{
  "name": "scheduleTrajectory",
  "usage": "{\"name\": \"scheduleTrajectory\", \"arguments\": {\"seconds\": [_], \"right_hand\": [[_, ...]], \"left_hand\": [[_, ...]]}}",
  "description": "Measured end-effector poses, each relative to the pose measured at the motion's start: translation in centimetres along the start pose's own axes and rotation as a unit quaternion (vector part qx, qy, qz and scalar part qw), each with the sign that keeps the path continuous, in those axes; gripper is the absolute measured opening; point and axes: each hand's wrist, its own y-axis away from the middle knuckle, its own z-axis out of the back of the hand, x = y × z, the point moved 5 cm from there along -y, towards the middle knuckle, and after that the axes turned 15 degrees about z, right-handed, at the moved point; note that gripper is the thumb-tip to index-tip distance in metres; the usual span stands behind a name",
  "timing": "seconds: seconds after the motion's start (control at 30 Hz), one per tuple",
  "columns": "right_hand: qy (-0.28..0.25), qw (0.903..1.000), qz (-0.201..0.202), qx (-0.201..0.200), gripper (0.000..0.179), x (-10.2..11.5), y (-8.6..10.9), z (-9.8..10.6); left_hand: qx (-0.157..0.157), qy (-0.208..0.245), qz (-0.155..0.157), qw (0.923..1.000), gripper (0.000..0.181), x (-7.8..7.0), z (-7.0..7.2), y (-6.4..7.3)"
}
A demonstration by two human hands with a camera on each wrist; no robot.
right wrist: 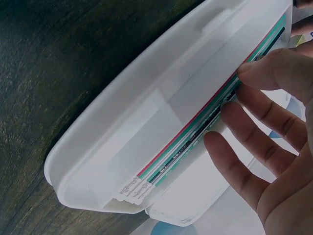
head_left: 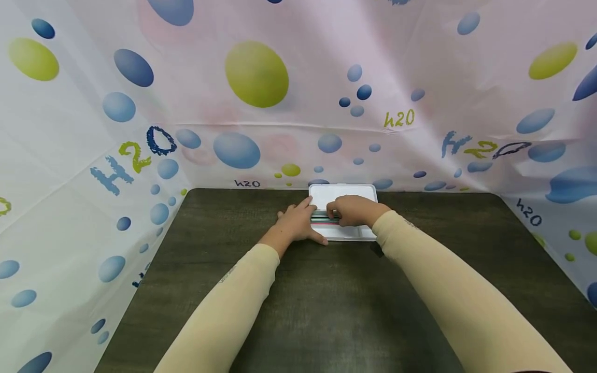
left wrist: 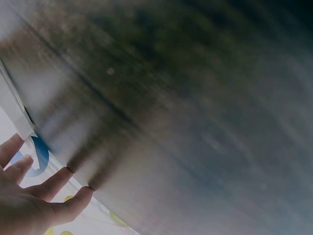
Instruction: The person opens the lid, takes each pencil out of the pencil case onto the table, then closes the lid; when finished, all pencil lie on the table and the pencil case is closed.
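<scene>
A white plastic pencil case [head_left: 345,238] lies near the table's far edge, its lid [head_left: 340,191] raised at the back. Inside, several slim pencils [right wrist: 208,115], green, black, white and red, lie side by side along its length. My left hand [head_left: 296,223] rests at the case's left end, fingers spread and thumb along the front rim. My right hand [head_left: 356,210] reaches into the case from the right. In the right wrist view its thumb [right wrist: 257,73] and curled fingers pinch at the pencils; the palm hides part of the row.
The dark wooden table [head_left: 326,305] extends in front of and beside the case. Behind it hangs a white curtain [head_left: 308,83] with blue and green dots and "H2O" lettering, meeting the table's far edge. A small dark thing [head_left: 376,249] sits beside the right sleeve.
</scene>
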Motion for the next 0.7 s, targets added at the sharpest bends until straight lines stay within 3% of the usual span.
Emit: {"name": "scheduleTrajectory", "arguments": {"seconds": [0.7], "right_hand": [[-0.048, 0.9983, -0.007, 0.033, 0.017, -0.32, -0.48, 0.32]], "left_hand": [[0.006, -0.012, -0.005, 0.9999, 0.113, -0.06, 0.33, -0.28]]}}
